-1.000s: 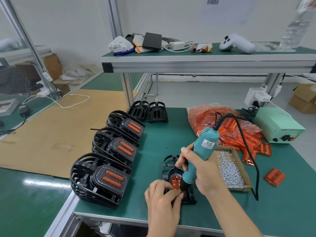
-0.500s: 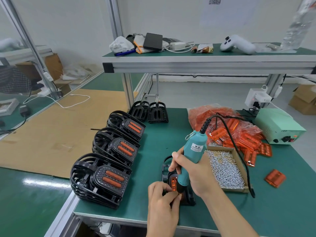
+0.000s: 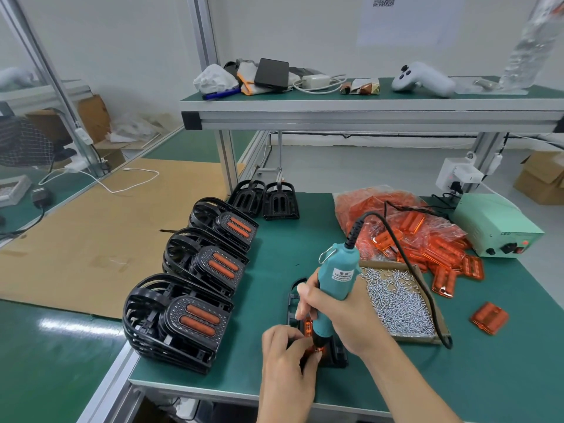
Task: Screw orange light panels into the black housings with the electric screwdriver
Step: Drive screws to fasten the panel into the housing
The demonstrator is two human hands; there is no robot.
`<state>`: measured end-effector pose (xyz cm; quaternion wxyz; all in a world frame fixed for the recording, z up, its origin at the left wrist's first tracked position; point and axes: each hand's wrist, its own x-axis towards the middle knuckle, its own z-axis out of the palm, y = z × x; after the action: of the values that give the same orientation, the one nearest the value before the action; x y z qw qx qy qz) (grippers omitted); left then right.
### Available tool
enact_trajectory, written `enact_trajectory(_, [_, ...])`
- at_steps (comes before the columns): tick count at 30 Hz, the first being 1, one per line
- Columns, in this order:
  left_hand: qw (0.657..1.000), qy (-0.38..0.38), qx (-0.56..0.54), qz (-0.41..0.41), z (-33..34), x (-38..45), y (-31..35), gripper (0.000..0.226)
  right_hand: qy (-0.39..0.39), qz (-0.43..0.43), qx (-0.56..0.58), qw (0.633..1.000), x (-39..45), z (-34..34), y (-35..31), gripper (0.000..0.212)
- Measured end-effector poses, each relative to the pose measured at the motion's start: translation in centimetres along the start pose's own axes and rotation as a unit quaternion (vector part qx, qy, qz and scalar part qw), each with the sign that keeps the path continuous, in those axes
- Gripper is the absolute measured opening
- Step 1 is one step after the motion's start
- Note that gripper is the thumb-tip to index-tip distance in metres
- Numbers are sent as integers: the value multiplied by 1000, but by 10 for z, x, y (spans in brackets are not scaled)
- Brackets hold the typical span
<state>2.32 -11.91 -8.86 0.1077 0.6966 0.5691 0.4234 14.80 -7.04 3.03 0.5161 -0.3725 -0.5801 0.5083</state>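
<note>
The right hand (image 3: 341, 315) grips the electric screwdriver (image 3: 334, 288) upright over the black housing (image 3: 335, 357), which the left hand (image 3: 287, 358) pinches.

A white wall (image 3: 122, 50) backs a green-topped workbench (image 3: 503, 377) with aluminium posts (image 3: 210, 87) carrying an upper shelf (image 3: 366, 112). Brown cardboard sheeting (image 3: 91, 239) covers the neighbouring bench. The glossy green floor (image 3: 45, 346) reflects overhead light.

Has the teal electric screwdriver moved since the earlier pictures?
Yes. The teal electric screwdriver has swung upright, its top moving left, away from the cardboard screw tray.
</note>
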Motion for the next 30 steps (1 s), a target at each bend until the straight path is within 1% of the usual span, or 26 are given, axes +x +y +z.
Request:
enact_trajectory(6, [1000,14,-16,10,2,-1,-4,20,-101,24,-4,995,3,-6,-4,18])
enact_trajectory(12, [1000,17,-13,17,0,-1,-2,17,-99,-1,38,994,6,-16,-5,28])
enact_trajectory(16, [1000,15,-11,19,-1,0,-1,18,-89,-9,71,993,5,-25,-1,22])
enact_trajectory(18, [1000,19,-5,22,0,-1,-1,18,-102,-25,93,990,5,-31,-5,24])
enact_trajectory(20, [999,25,1,25,1,-2,-3,17,-133,-51,114,983,8,-37,-13,26])
enact_trajectory(21, [999,30,7,32,2,-3,-4,18,-134,-66,131,980,9,-41,-15,26])
enact_trajectory(22, [998,38,12,45,3,-3,-4,18,-116,-78,161,977,10,-46,-18,26])
enact_trajectory(24, [996,58,11,71,4,-5,-4,19,-36,-72,262,962,10,-56,-17,32])
enact_trajectory(26, [994,75,4,81,3,-6,-4,18,51,-41,384,921,7,-70,-7,40])
enact_trajectory(28, [994,80,10,77,3,-7,-3,21,117,-19,471,874,0,-86,11,43])
enact_trajectory(30, [995,66,36,63,2,-7,3,37,150,-2,525,838,-10,-99,30,44])
